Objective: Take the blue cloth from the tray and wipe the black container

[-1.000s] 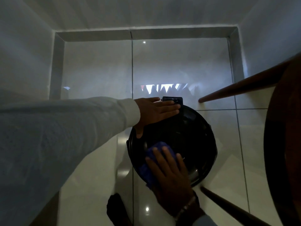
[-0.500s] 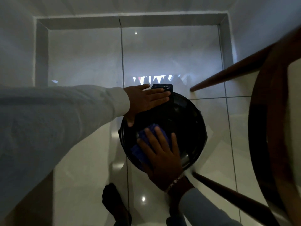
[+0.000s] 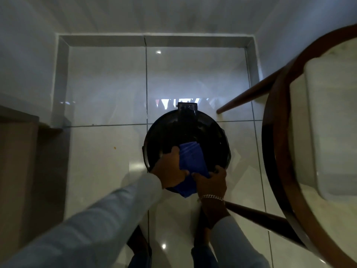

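A round black container [image 3: 195,132] with a glossy lid stands on the tiled floor in the middle of the view. A blue cloth [image 3: 192,161] lies spread over the near part of its lid and hangs past the near rim. My left hand [image 3: 170,169] grips the cloth's left edge at the container's near-left rim. My right hand [image 3: 211,182], with a bracelet on the wrist, pinches the cloth's lower right corner at the near rim. The tray is out of sight.
A round wooden table [image 3: 278,151] with a pale top fills the right side; its legs [image 3: 249,209] slant toward the container. A white object [image 3: 332,132] lies on the table. A brown cabinet [image 3: 17,171] stands at left. My feet [image 3: 139,246] are below.
My left hand left the far side of the lid and came to the near rim onto the cloth. My right hand stopped pressing flat and now pinches the cloth, which is spread out.
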`<state>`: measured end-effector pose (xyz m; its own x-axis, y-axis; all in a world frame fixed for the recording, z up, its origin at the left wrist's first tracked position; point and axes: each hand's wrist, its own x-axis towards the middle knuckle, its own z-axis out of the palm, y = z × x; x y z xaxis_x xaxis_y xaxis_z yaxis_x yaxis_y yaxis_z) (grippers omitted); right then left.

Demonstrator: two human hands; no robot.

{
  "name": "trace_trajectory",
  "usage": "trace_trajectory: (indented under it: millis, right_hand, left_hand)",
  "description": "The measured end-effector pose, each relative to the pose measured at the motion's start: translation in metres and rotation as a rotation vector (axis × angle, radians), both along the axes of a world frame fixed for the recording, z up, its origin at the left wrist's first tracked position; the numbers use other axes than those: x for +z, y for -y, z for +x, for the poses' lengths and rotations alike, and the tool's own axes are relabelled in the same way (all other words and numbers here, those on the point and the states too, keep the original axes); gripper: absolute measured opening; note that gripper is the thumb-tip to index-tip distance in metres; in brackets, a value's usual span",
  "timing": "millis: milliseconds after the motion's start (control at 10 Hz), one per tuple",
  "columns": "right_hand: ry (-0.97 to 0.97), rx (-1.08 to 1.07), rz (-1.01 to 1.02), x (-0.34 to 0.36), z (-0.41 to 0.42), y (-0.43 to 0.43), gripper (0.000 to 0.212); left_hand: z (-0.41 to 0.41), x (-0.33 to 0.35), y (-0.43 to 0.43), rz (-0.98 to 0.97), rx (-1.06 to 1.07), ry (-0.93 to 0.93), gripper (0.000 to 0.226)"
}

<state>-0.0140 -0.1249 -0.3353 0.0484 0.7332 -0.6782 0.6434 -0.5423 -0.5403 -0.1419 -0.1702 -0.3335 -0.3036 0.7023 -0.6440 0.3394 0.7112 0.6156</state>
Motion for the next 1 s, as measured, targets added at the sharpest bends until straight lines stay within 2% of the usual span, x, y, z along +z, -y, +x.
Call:
trace_trajectory:
  millis: [100,200,400,500,600,700,800,900,1000]
  right_hand:
    - [-0.100,0.064,-0.070,0.020,-0.003,-0.004,0.044]
    - [-0.209,0.159,0.090,0.066,0.004,-0.007,0.019]
    - [-0.540,0.180,0.211,0.190,0.045,-0.053,0.048]
    - [-0.597,-0.075,0.306,0.228,0.083,-0.094,0.059]
    - [-0.476,-0.184,0.370,0.237,0.107,-0.137,0.055]
    - [-0.216,-0.088,0.398,0.220,0.118,-0.174,0.044]
    - [-0.015,0.085,0.314,0.193,0.131,-0.194,0.041]
    - [0.211,0.271,0.206,0.183,0.140,-0.199,0.054]
    - [0.365,0.355,0.330,0.191,0.139,-0.193,0.068]
  left_hand:
    - [0.010,0.012,0.003,-0.065,0.231,0.182,0.026]
    - [0.010,0.055,0.005,-0.073,0.343,0.311,0.031]
    - [0.020,0.186,-0.035,0.208,0.378,0.404,0.019]
    - [0.054,0.235,-0.089,0.302,0.329,0.423,0.019]
    - [0.097,0.250,-0.143,0.296,0.276,0.339,0.010]
    - [0.125,0.240,-0.181,0.191,0.291,0.283,0.007]
    - [0.149,0.221,-0.188,0.153,0.219,0.002,0.022]
    - [0.150,0.218,-0.179,0.307,0.261,-0.227,0.022]
    - [0.132,0.223,-0.163,0.424,0.296,-0.241,0.025]
